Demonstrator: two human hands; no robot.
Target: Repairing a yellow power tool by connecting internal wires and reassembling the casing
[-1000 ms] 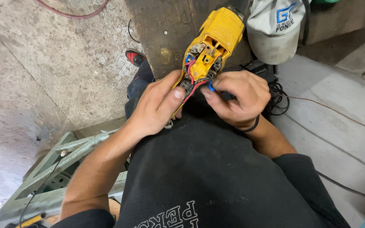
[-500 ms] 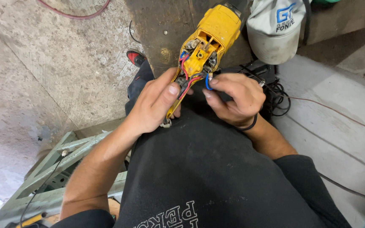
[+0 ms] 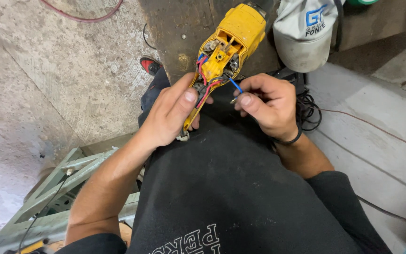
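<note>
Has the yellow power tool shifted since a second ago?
Yes, slightly. The yellow power tool, held by the left hand, has edged away from the grey cap: the gap between them is wider.

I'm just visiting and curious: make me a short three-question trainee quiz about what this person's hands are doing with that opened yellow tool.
1. True or false: the left hand grips the yellow power tool at its narrow lower end.
2. Which wire does the right hand pinch? A red, B blue, C green.
3. Fill in: on the floor beyond the right hand hangs or lies a grey ____.

Key
1. True; the casing is open, with the wiring showing.
2. B; the blue wire runs from the tool to the fingertips.
3. Cap.
</note>
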